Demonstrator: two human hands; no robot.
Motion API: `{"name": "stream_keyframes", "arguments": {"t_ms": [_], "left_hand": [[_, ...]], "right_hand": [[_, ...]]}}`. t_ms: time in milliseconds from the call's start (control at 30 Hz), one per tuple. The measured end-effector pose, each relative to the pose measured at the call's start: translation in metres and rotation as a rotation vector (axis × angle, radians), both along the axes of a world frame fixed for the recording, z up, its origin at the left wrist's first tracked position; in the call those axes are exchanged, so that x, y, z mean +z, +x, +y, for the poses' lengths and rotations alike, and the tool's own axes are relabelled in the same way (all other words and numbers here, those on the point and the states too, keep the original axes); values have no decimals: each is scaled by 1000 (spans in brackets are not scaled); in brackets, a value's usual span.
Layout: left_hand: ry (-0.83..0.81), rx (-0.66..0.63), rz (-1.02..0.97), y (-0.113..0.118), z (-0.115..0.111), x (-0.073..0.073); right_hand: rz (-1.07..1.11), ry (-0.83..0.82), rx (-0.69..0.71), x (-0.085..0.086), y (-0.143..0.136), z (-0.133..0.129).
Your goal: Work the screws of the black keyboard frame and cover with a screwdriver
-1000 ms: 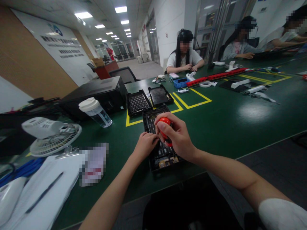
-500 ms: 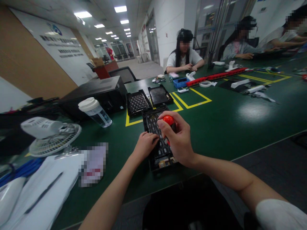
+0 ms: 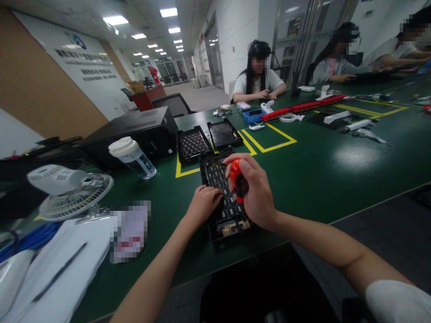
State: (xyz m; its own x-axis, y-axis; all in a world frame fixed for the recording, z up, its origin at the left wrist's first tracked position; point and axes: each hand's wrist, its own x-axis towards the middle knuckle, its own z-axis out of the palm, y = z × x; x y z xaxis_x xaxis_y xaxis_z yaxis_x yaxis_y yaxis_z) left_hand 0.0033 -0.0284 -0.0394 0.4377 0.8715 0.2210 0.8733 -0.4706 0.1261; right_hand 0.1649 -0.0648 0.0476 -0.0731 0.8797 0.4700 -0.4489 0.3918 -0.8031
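Note:
An open black case (image 3: 213, 237) lies lengthwise in front of me. Rows of oval-patterned parts fill it, and a small circuit board (image 3: 232, 228) shows at its near end. My left hand (image 3: 204, 204) grips the left edge of the case, fingers curled over it. Wrapped in my right hand (image 3: 257, 190) is a screwdriver (image 3: 236, 168) with a fat red and black handle, held above the right side of the case. The tip of the screwdriver is hidden by the hand and handle.
Beyond the case lie two black shells (image 3: 193, 144) on yellow tape. A lidded cup (image 3: 134, 159), a white fan (image 3: 72, 190) and papers (image 3: 67, 264) are on the left. Behind sits a black computer tower (image 3: 134, 130). Farther off are a blue box (image 3: 253, 116) and a co-worker (image 3: 259, 76).
My right hand has turned its grip, so the screwdriver's handle now shows its red and black side instead of its round top. The left hand stays on the case edge.

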Motion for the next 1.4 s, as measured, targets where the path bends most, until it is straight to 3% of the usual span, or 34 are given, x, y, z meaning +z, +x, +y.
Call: {"name": "stream_keyframes", "arguments": {"t_ms": [300, 633, 867, 1067, 1400], "left_hand": [[17, 15, 14, 0, 3, -1], [3, 10, -2, -2, 2, -3], [2, 6, -7, -3, 4, -4], [4, 4, -4, -1, 3, -1], [10, 18, -15, 0, 2, 0]], "right_hand": [[40, -37, 362, 1, 11, 11], [-16, -38, 791, -6, 19, 57], [1, -65, 945, -12, 22, 87], [6, -132, 968, -19, 18, 110], [10, -200, 1118, -21, 1, 123]]}}
